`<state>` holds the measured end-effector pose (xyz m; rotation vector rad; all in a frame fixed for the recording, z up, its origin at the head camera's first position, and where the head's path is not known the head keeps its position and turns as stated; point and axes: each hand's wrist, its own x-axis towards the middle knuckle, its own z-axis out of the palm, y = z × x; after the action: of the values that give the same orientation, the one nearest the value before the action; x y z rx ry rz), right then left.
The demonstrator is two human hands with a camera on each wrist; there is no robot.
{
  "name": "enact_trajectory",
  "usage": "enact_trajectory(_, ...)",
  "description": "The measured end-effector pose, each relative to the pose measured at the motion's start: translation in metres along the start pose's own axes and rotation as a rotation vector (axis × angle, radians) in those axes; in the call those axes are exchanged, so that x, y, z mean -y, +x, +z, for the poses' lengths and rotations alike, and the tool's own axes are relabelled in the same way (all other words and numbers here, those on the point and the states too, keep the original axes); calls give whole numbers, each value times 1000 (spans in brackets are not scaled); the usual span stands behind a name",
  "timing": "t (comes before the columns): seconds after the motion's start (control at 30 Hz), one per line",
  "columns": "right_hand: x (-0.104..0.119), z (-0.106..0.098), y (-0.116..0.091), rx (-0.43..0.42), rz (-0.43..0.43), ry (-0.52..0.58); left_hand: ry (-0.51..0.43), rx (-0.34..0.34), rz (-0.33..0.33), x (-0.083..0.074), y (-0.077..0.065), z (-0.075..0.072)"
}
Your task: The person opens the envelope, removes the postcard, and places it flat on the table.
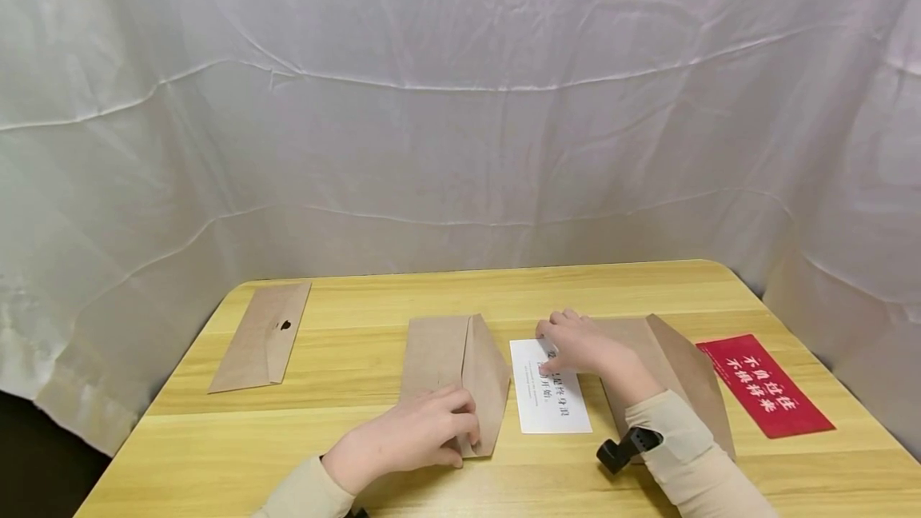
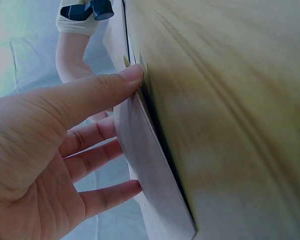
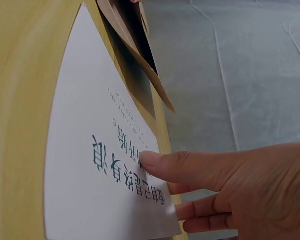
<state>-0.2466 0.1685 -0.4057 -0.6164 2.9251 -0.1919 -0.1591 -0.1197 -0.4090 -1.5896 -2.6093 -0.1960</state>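
Note:
In the head view, a brown paper envelope [image 1: 435,350] lies in the middle with its pointed flap [image 1: 492,382] out to the right. My left hand [image 1: 413,434] grips its near end; in the left wrist view the thumb [image 2: 132,75] is at the edge and the fingers [image 2: 97,145] lie against the paper. A white card [image 1: 543,402] with dark printed characters is just right of the flap. My right hand [image 1: 583,346] pinches its far end, thumb [image 3: 164,165] on the printed face and the other fingers at the edge, partly hidden by the card.
Another brown envelope [image 1: 691,374], flap unfolded, lies under the right forearm. Beyond it is a red card [image 1: 766,386] with white characters. A closed envelope [image 1: 259,334] with a dark seal lies at the far left of the wooden table [image 1: 345,326]. Pale curtains [image 1: 460,150] surround the table.

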Motion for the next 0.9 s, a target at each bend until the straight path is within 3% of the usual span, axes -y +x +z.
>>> enact_trajectory(0.63,4,-2,0,31,23,20,-6,6,6,-1,-1,-1)
enact_trajectory(0.9,3,-3,-1,38,8,30,-113,39,14,-1,-1,0)
